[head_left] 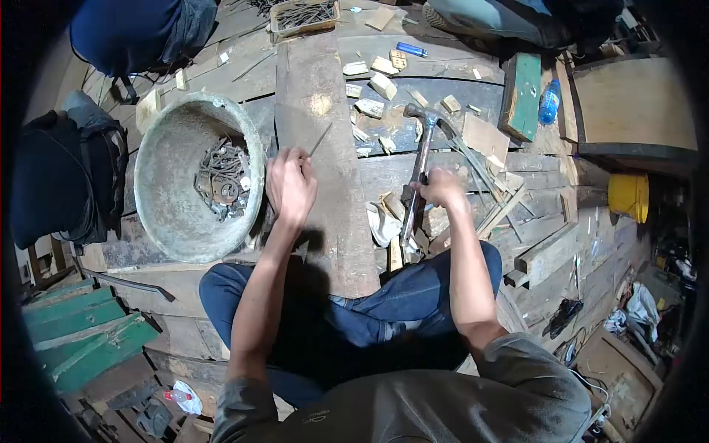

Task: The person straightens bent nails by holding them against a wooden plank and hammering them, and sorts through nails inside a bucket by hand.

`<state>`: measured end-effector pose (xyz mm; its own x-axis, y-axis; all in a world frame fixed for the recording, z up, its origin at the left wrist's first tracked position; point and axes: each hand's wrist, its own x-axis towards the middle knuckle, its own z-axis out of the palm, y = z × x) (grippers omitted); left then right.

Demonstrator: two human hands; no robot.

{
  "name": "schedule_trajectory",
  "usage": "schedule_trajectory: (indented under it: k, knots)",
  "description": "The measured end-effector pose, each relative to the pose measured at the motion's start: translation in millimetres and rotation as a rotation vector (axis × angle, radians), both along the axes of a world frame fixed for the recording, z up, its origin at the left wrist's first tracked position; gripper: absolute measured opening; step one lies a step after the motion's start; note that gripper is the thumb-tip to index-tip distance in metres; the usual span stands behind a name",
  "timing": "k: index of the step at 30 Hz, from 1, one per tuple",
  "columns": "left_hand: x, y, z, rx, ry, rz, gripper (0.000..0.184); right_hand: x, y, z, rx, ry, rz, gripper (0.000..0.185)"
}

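My left hand (292, 183) is closed in a pinch over the wooden plank (317, 81), beside the rim of a large round basin (159, 177). From its fingers a long thin nail (320, 139) points up and to the right. Metal scraps and nails (224, 181) lie inside the basin. My right hand (443, 188) has its fingers closed on the handle of a claw hammer (424, 151). The hammer's head points away from me, among wood offcuts; part of the grip is hidden by my fingers.
A tray of nails (304, 16) stands at the far end. Wood chunks (384, 86), a green block (521, 96), a blue bottle (549, 102) and thin sticks (484, 173) lie around. Two other people sit ahead. A yellow bucket (628, 198) stands right.
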<state>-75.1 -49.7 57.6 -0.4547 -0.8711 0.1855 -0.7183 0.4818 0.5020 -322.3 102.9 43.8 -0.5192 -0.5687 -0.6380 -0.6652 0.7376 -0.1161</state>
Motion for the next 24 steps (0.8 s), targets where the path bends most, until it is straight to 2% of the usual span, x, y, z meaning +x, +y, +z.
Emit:
schedule_trajectory:
  k: [4,5,8,9,13,17,20,21,23,24]
  knots:
    - [-0.8,0.0,-0.2,0.046,-0.011,0.021,0.008,1.0,-1.2,-10.7,-0.033,-0.097,-0.047,0.050]
    - [1.4,-1.7,-7.9,-0.014,-0.016,0.021,0.006,5.3,-2.0,-11.1,-0.006,0.023,-0.002,0.047]
    - [0.1,-0.8,-6.9,-0.022,0.026,0.017,0.007,5.7,2.0,-32.6,-0.070,0.013,0.011,0.044]
    - [-1.0,0.3,-3.1,0.058,0.014,0.045,0.008,9.8,0.2,-29.4,-0.081,0.002,-0.063,0.041]
    - [-3.2,1.5,-2.9,0.037,0.038,0.030,0.009,14.1,0.6,-19.8,-0.170,-0.002,-0.097,0.026]
    - [-2.9,1.3,-2.5,0.062,0.065,0.026,0.008,9.8,-4.5,-12.4,-0.252,-0.106,-0.209,0.034]
    - [-2.8,2.2,-1.7,0.029,0.032,0.010,0.009,12.1,-5.8,23.1,-0.302,-0.018,-0.265,0.037]
    - [-3.2,2.7,-3.6,-0.005,0.051,0.017,0.009,10.5,-0.6,26.2,-0.414,-0.043,-0.348,0.038]
    - [-3.1,1.8,-6.1,-0.001,0.043,0.023,0.010,-11.9,14.5,-7.8,-0.556,-0.275,-0.581,0.034]
    - [-3.9,2.4,-6.5,0.003,0.040,0.022,0.010,-15.0,14.9,1.0,-0.590,-0.461,-0.756,0.032]
